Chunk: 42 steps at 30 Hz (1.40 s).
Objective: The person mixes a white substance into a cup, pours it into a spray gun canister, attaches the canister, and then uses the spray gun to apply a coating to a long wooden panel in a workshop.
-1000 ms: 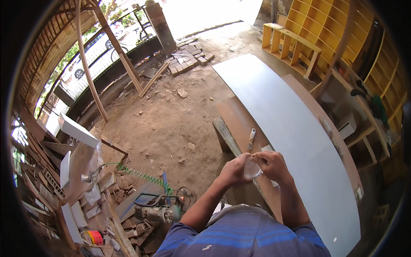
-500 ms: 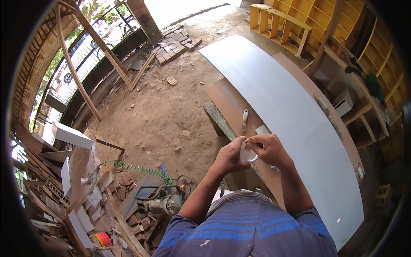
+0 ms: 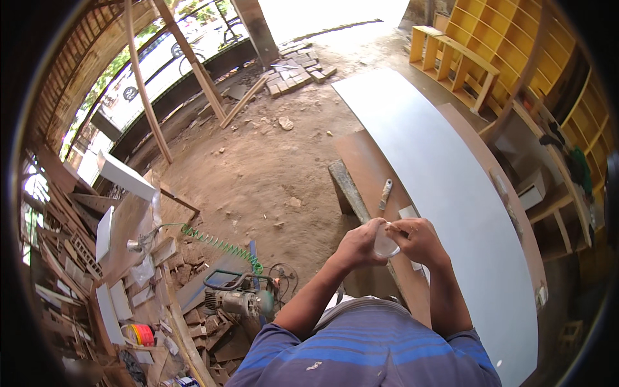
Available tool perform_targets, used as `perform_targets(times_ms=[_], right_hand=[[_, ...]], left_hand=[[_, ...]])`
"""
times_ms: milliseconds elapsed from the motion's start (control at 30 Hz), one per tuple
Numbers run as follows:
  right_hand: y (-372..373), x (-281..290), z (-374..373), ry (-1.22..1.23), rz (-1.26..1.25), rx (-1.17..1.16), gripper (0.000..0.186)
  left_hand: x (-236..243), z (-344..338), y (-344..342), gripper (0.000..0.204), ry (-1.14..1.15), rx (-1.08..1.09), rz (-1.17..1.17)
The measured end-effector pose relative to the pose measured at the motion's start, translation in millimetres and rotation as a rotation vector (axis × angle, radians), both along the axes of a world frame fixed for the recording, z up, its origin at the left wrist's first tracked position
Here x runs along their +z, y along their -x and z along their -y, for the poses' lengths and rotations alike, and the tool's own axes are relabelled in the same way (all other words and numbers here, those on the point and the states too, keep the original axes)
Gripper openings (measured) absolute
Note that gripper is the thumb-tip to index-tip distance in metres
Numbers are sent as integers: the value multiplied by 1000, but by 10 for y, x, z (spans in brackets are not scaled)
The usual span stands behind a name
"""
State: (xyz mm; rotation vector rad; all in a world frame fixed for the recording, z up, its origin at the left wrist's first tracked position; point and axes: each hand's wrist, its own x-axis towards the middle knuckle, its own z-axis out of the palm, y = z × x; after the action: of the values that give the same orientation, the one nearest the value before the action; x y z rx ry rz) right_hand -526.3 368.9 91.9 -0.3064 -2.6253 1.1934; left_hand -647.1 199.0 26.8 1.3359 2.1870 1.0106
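In front of my chest, both hands hold a small round translucent item (image 3: 387,245) with a pale rim. Whether it is a cup or a tape roll I cannot tell. My left hand (image 3: 361,246) is closed around its left side. From the right, my right hand (image 3: 423,242) pinches at its upper edge with bent fingers. Just beyond the hands, a worn, light-handled hand tool (image 3: 385,195) lies on a brown board (image 3: 364,158); its working end is hard to make out. To the right stretches a long, smooth white panel (image 3: 445,187).
A compressor (image 3: 242,300) with a coiled green hose (image 3: 222,244) stands at lower left, near wood scraps and a red-and-yellow can (image 3: 139,335). Yellow shelving frames (image 3: 454,61) stand at far right. Bricks (image 3: 296,74) lie stacked on the dirt floor (image 3: 271,174).
The whole view has shifted, so the surroundings sit further right and slightly lower in the picture. Both hands keep hold of the round item with little change in their grip.
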Motion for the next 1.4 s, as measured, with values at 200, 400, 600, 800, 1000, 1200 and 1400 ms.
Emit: perform_targets(times_ms=[200,400,600,800,1000,1200,1400], right_hand=[[105,-68,37,42,-221,-25,14],[113,23,42,110,73,117,15],[217,-66,85,25,-87,30,14],[283,-76,115,154,-107,69,17],[306,83,104,66,68,84,14],[305,1,116,80,-136,15,15],[254,63,95,142,9,50,16]], left_hand=[[28,41,-9,88,-34,14,-23],[3,116,21,90,6,33,48],[41,166,73,93,9,54,27],[55,195,115,90,27,45,31],[108,193,161,95,25,70,45],[87,148,192,97,48,67,19],[79,131,203,97,40,33,26]])
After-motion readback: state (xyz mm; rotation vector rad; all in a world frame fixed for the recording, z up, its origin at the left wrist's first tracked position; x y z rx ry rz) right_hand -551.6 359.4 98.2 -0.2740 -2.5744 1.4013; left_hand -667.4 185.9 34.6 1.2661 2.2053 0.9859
